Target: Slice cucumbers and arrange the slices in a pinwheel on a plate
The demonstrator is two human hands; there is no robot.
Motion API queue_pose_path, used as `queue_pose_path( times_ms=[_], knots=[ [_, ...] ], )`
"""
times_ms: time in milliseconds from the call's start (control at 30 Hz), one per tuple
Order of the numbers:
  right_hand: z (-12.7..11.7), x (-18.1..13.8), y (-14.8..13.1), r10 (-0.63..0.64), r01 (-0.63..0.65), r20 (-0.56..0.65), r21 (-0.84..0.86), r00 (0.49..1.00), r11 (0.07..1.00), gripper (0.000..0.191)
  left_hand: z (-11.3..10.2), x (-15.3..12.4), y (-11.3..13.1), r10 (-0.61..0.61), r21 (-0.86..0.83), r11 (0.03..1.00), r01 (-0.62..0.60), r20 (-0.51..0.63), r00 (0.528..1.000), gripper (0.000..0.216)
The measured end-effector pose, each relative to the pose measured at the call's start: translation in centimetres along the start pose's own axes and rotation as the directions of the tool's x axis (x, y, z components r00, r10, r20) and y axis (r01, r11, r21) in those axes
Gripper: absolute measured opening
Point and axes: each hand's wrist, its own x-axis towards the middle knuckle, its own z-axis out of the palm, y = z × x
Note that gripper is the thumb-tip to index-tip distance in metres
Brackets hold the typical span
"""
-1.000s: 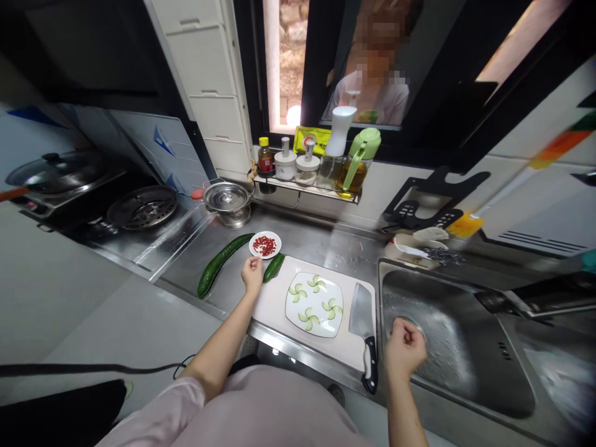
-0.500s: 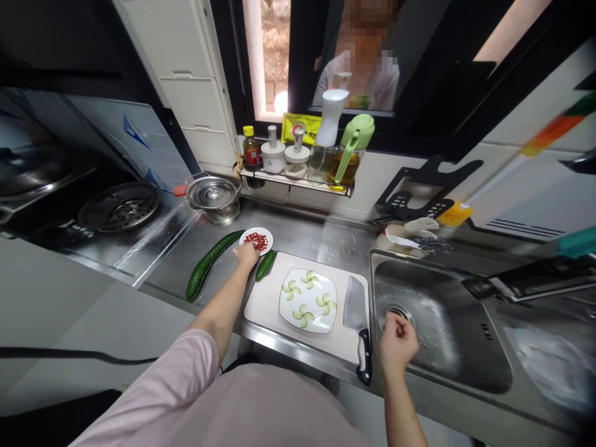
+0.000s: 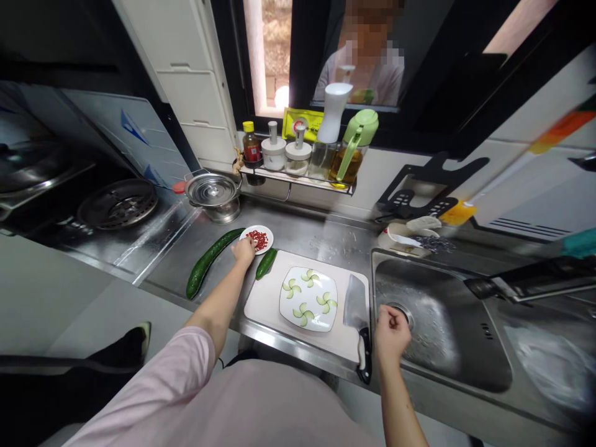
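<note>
My left hand [image 3: 243, 251] is at the near edge of a small white dish [image 3: 266, 251], its fingers drawn together against the small red pieces [image 3: 259, 238] in it. Whether a piece is caught between the fingertips is hidden. Left of that hand lies a long cucumber [image 3: 208, 261]; a short cucumber piece [image 3: 266, 264] rests by the cutting board's corner. On the cutting board [image 3: 265, 310] stands a square white plate [image 3: 307, 301] with pale green slices set in pinwheels, beside a cleaver [image 3: 356, 304]. Over the sink's near left edge, my right hand [image 3: 392, 335] is curled closed, nothing visible in it.
The sink [image 3: 433, 316] with its faucet [image 3: 493, 282] lies to the right. A rack [image 3: 298, 180] holds jars and an oil bottle [image 3: 351, 155] behind the counter. A lidded steel pot [image 3: 214, 195] and a burner [image 3: 118, 203] are at left. A dark shoe [image 3: 135, 341] shows below.
My left hand has drawn back slightly to the left, uncovering more red pieces. My right hand has shifted a little left and up. A dark shoe and leg have appeared at lower left.
</note>
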Motion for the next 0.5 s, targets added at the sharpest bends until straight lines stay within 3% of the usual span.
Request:
queue_pose_path(
  times_ms=[167, 300, 500],
  knots=[
    [0.1, 0.0, -0.3, -0.003, 0.003, 0.01, 0.001, 1.0, 1.0, 0.042, 0.3, 0.2, -0.6, -0.029, -0.209, 0.978, 0.02, -0.037, 0.999, 0.012],
    [0.0, 0.0, -0.5, 0.013, -0.013, 0.017, 0.006, 1.0, 1.0, 0.04, 0.7, 0.6, -0.6, -0.118, -0.558, 0.826, 0.078, -0.035, 0.992, 0.008],
    [-0.2, -0.1, -0.5, 0.01, -0.01, 0.008, -0.021, 1.0, 1.0, 0.042, 1.2, 0.8, 0.3, -0.168, -0.752, 0.647, 0.126, 0.02, 0.986, 0.012]
  ],
)
